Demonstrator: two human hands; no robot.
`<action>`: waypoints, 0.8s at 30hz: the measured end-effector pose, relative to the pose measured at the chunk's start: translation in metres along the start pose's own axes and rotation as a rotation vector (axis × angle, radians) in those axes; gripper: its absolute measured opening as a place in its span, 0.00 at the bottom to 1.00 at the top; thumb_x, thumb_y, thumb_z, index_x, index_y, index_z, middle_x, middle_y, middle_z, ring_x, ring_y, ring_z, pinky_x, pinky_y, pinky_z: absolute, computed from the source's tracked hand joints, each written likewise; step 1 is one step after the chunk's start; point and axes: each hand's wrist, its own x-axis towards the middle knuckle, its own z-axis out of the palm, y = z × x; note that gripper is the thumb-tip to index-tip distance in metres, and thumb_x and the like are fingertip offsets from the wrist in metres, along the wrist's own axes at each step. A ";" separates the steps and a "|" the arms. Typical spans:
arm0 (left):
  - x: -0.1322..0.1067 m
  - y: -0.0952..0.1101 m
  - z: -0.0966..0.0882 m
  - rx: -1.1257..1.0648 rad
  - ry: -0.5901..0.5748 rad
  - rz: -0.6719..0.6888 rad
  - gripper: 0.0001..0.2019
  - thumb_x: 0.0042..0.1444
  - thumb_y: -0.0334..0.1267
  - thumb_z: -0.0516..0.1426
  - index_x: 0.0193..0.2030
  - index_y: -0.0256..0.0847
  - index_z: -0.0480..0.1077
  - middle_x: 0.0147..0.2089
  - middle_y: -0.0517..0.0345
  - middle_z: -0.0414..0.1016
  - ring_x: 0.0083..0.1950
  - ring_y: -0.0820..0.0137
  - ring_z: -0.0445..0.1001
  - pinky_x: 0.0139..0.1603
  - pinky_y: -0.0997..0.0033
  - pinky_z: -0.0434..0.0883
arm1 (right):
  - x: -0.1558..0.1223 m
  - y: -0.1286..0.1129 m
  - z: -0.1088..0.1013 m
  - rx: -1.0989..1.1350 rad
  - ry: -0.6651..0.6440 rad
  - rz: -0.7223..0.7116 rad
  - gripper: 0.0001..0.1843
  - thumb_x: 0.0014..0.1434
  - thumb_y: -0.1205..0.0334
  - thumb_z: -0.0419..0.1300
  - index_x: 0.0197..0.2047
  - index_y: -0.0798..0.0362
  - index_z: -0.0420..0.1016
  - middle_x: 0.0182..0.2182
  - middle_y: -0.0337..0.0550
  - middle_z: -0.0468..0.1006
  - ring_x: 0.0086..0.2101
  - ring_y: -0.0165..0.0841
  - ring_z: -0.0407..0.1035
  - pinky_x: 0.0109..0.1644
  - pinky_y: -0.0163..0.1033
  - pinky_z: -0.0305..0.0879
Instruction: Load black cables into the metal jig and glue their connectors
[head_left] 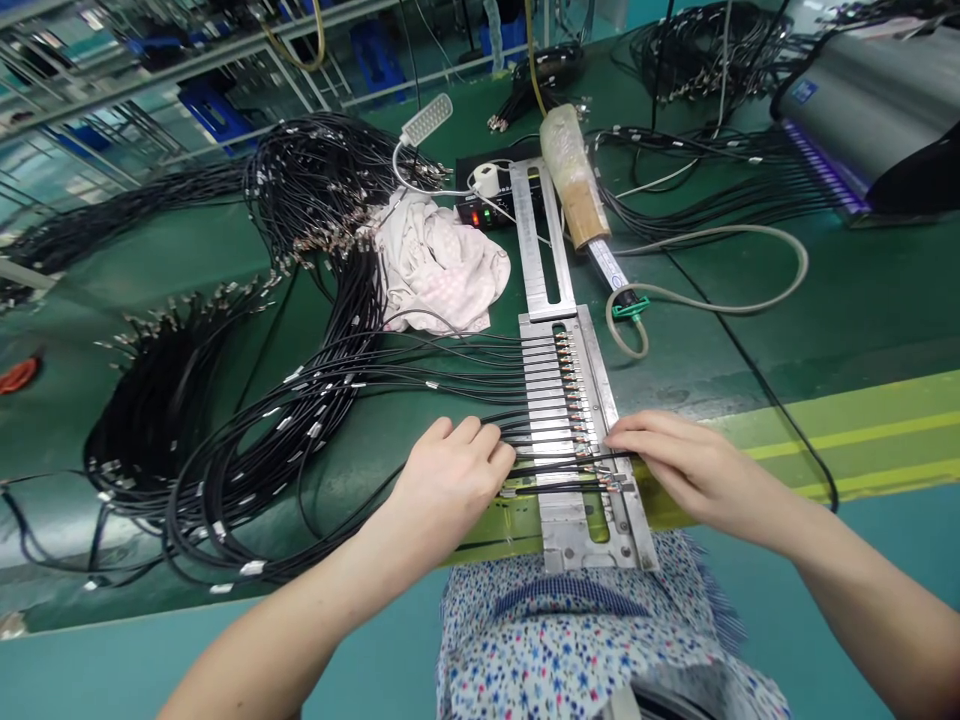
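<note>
A long metal fixture [581, 520] lies on the green table with several thin black cables [465, 372] laid side by side across its slots. My left hand [450, 480] rests at the fixture's left edge, fingers curled and pinching a black cable [559, 470] that runs across the fixture. At the right edge my right hand [690, 470] pinches the metal-tipped end of the same cable over the lowest filled slots.
Large bundles of black cables [225, 440] cover the left of the table. A crumpled white cloth [439, 265], a small control box [487, 205], a wrapped tool [574, 180] with a grey cord [720, 300], and a grey machine [870, 110] sit behind.
</note>
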 end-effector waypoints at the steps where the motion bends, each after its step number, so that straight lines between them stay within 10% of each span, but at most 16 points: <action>1: 0.000 0.000 0.000 -0.001 0.001 0.004 0.07 0.52 0.23 0.53 0.28 0.40 0.62 0.30 0.56 0.67 0.33 0.64 0.65 0.30 0.65 0.56 | 0.001 0.000 0.000 -0.006 0.000 -0.003 0.19 0.59 0.76 0.45 0.47 0.53 0.70 0.42 0.47 0.74 0.41 0.32 0.69 0.42 0.38 0.68; 24: -0.003 -0.009 0.008 -0.084 0.042 0.043 0.14 0.58 0.27 0.48 0.48 0.41 0.68 0.35 0.55 0.66 0.34 0.66 0.63 0.30 0.67 0.62 | 0.033 -0.001 0.012 -0.408 -0.237 -0.193 0.10 0.48 0.78 0.52 0.27 0.53 0.66 0.27 0.40 0.67 0.29 0.32 0.60 0.35 0.39 0.53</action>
